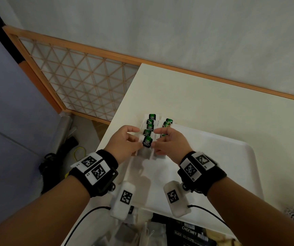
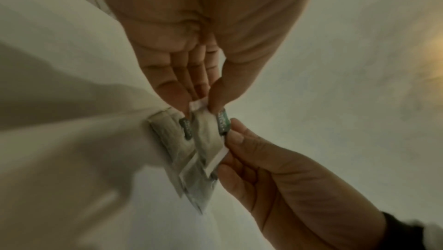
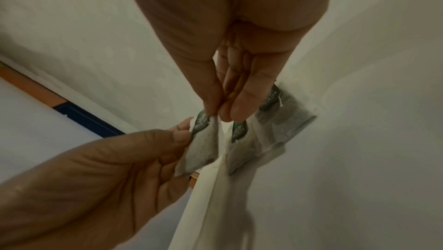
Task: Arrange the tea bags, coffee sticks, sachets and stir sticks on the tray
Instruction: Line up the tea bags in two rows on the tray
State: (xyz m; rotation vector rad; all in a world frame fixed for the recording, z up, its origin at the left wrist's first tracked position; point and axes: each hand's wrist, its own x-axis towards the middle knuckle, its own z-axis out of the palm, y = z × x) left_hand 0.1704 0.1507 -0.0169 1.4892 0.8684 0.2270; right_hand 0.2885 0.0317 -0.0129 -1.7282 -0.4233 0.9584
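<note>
A tea bag [image 1: 147,145] with a green tag hangs between both hands over the far left corner of the white tray [image 1: 231,157]. My left hand [image 1: 133,139] pinches its left edge, and my right hand [image 1: 157,142] pinches its right edge. In the left wrist view the left thumb and fingers [image 2: 215,100] pinch the tea bag [image 2: 206,138] at its top corner. In the right wrist view the right hand [image 3: 220,115] pinches the same tea bag [image 3: 201,150] beside its tag. Behind it, several green-tagged tea bags lie in two overlapping columns [image 1: 150,124] [image 1: 167,123].
The tray lies on a white table [image 1: 195,96] whose left edge runs just beside the tea bags. At the near edge lie dark coffee sticks marked CHOCMET [image 1: 188,231] and more pale tea bags [image 1: 149,233]. Cables lie on the floor [image 1: 78,153] to the left.
</note>
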